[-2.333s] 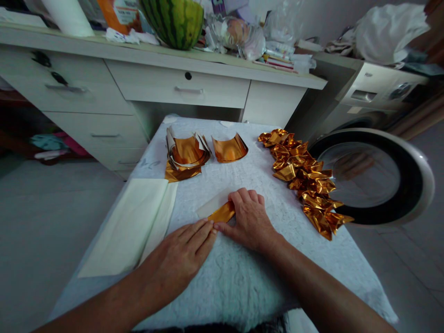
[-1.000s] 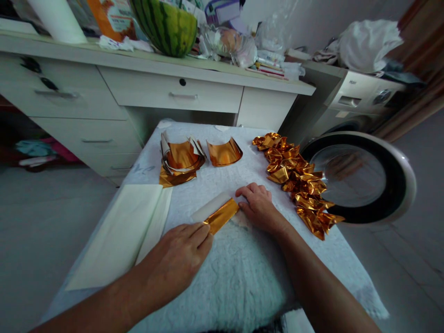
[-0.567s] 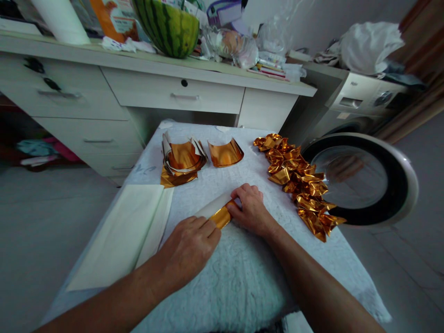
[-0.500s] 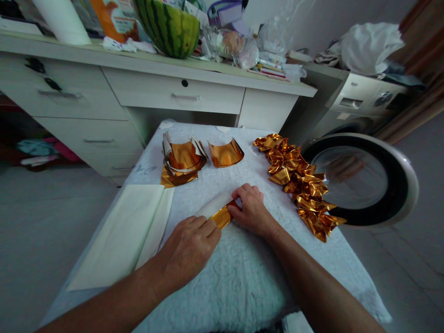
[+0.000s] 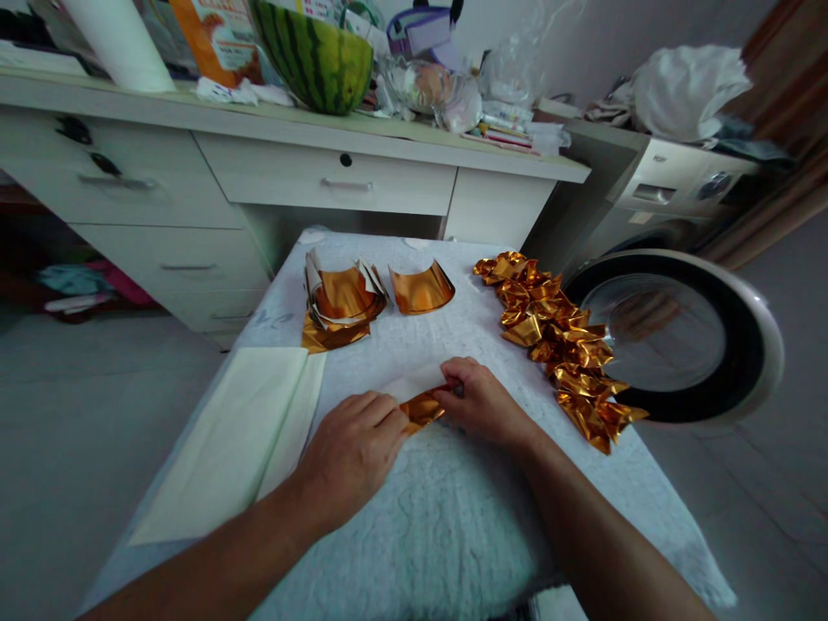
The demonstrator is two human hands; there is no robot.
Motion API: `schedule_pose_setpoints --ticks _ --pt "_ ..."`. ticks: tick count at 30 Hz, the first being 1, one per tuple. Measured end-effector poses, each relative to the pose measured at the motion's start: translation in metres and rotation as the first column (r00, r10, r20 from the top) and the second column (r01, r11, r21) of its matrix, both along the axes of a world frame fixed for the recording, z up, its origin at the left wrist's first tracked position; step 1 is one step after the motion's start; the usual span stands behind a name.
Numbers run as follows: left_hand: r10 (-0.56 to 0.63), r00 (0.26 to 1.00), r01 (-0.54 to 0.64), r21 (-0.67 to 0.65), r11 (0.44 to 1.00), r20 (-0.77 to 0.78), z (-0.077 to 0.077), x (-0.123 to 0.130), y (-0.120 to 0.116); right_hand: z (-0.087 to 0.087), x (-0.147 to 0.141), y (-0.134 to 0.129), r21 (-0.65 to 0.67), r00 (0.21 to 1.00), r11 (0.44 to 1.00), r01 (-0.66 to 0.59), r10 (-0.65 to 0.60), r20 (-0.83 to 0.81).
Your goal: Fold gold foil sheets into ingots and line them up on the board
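Note:
Between my hands is a strip of gold foil paper (image 5: 423,410) with a white side (image 5: 414,379) showing along its far edge. My left hand (image 5: 355,448) is closed over its left end, low on the cloth. The right end is pinched in my right hand (image 5: 475,401), thumb against curled fingers. Beyond them lie a curved stack of gold foil sheets (image 5: 342,293) and one curved sheet (image 5: 423,287) beside it. Folded gold foil pieces (image 5: 549,341) form a long heap on the right. Pale paper sheets (image 5: 220,440) lie flat left of my left hand.
A light cloth (image 5: 414,526) covers the table. Behind it, a white desk (image 5: 323,177) carries a cut watermelon (image 5: 316,60), a paper roll (image 5: 122,47) and plastic bags. The open round door (image 5: 743,345) of a washing machine (image 5: 666,181) stands close to the table's right side.
My right hand has shifted slightly towards me and right, its fingers now curled tighter on the foil paper's end. More of the white side tilts up. My left hand has barely moved.

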State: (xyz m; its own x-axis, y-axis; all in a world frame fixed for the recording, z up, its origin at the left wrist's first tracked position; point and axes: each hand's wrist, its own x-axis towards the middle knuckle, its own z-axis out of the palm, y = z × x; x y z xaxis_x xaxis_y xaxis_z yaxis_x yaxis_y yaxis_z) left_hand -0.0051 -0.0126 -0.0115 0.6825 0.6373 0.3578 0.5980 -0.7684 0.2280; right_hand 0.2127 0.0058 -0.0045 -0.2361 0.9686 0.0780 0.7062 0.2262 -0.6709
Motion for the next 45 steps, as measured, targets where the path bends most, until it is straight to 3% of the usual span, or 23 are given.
schedule_pose_setpoints --ticks 3,6,9,12,14,16,23,28,35,39,45 --pt "0.163 0.965 -0.154 -0.062 0.986 0.206 0.002 0.000 0.002 0.001 0.006 0.001 -0.120 0.955 0.993 0.014 -0.049 -0.292" --pt "0.336 0.851 -0.288 -0.175 0.941 0.403 -0.003 0.001 0.005 0.002 0.007 0.000 -0.255 0.769 0.966 -0.042 -0.132 -0.626" --pt "0.447 0.720 -0.202 -0.456 0.867 0.531 -0.008 0.002 0.010 0.004 0.002 -0.002 -0.301 0.611 0.946 -0.124 -0.166 -0.774" --pt "0.534 0.575 0.063 -0.684 0.726 0.620 -0.002 0.003 0.014 0.006 -0.004 -0.005 -0.328 0.541 0.930 -0.164 -0.193 -0.819" --pt "0.590 0.555 0.177 -0.776 0.605 0.587 0.005 0.002 0.015 0.006 -0.007 -0.006 -0.340 0.514 0.924 -0.176 -0.209 -0.832" --pt "0.623 0.557 0.166 -0.809 0.564 0.549 0.011 0.001 0.016 0.005 -0.008 -0.007 -0.355 0.497 0.916 -0.187 -0.223 -0.839" --pt "0.639 0.554 0.112 -0.808 0.578 0.534 0.010 -0.001 0.017 0.005 -0.003 -0.008 -0.411 0.527 0.896 -0.165 -0.272 -0.805" --pt "0.623 0.556 0.105 -0.790 0.604 0.550 0.010 -0.002 0.017 0.007 -0.004 -0.007 -0.419 0.505 0.882 -0.217 -0.266 -0.821" --pt "0.637 0.471 0.122 -0.761 0.637 0.610 0.007 0.000 0.018 0.004 -0.005 -0.011 -0.323 0.776 0.930 -0.174 -0.072 -0.627" --pt "0.618 0.465 0.110 -0.734 0.670 0.634 0.006 0.001 0.017 0.004 -0.004 -0.011 -0.358 0.752 0.905 -0.231 -0.068 -0.656" --pt "0.559 0.530 0.046 -0.680 0.732 0.638 0.005 0.001 0.017 0.004 -0.005 -0.010 -0.370 0.724 0.895 -0.250 -0.081 -0.685"
